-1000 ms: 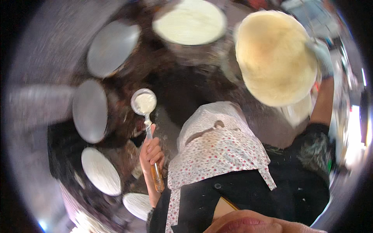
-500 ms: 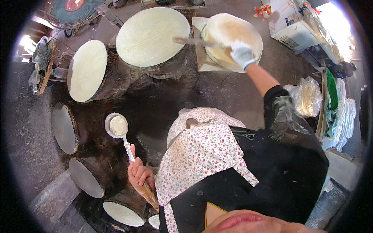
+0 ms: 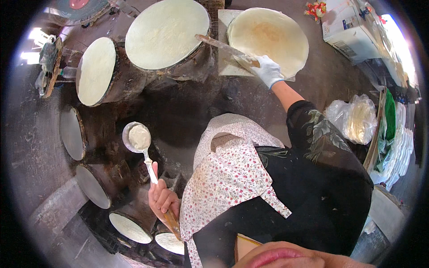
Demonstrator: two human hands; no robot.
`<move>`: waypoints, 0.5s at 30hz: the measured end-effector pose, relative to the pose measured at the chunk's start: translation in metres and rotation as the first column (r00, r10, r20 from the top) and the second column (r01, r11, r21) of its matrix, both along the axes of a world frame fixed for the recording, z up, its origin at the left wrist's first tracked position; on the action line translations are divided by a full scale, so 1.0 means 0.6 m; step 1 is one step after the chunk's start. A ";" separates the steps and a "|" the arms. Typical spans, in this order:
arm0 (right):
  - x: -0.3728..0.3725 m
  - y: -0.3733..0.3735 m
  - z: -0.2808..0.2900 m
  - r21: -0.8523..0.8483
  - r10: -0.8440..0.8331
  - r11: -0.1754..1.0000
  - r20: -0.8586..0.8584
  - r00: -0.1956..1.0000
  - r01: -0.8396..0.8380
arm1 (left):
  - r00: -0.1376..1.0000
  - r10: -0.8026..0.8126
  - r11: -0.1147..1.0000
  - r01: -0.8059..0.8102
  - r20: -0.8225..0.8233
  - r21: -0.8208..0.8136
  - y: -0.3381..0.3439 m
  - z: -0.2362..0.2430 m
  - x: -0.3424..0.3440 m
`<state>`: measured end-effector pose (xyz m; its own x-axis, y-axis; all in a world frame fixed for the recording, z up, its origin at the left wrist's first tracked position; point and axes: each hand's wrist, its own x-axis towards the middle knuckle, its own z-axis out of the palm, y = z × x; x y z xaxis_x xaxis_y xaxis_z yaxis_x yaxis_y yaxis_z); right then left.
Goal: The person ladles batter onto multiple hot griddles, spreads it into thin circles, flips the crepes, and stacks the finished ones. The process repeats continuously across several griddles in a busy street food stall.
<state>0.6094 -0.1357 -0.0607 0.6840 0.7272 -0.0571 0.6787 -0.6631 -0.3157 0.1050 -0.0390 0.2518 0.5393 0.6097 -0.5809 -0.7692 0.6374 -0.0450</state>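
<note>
My left hand [image 3: 164,198] is closed around the handle of a ladle [image 3: 144,156], which has a wooden lower end. Pale thick batter [image 3: 139,136] fills its bowl. In a white glove, my right hand [image 3: 268,71] grips a long, flat spatula [image 3: 225,48], its blade stained and pointing up to the left. The spatula reaches over the near left edge of a stack of thin round pancakes [image 3: 286,38], the top one browned in the middle. Beneath the stack lies a white board [image 3: 224,68]. The spatula's tip is close to the right rim of a large batter-covered griddle [image 3: 167,35].
Round griddles curve around my left: one with a pale sheet [image 3: 96,71], two bare grey ones [image 3: 73,134] [image 3: 93,186], and two pale-topped ones [image 3: 130,228] [image 3: 170,242] nearest me. A fan [image 3: 78,9] stands far left. Plastic-bagged goods [image 3: 357,118] and a white box [image 3: 342,27] are at right.
My right hand and the spatula have drawn back toward the near left edge of the stack, whose browned top now lies in plain view. The left hand still holds the filled ladle. The whole view has shifted slightly.
</note>
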 end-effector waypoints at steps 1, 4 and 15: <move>-0.006 -0.004 0.007 0.061 0.002 0.998 -0.024 1.000 -0.001 | 1.000 0.015 1.000 -0.015 -0.009 0.010 -0.009 0.001 0.002; -0.034 -0.001 0.028 0.191 0.050 0.981 -0.100 0.994 -0.030 | 0.998 0.053 0.998 -0.054 0.027 0.020 -0.028 0.005 0.012; -0.398 0.358 0.197 0.680 0.883 0.254 -0.453 -0.122 -0.687 | 0.580 0.788 0.609 -0.783 -0.208 0.123 -0.180 -0.045 0.055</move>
<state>0.3708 0.0788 0.0575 -0.6245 0.7662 0.1516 0.1469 0.3059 -0.9407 0.1382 -0.1469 0.2246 -0.2950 0.7430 -0.6008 -0.9554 -0.2218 0.1949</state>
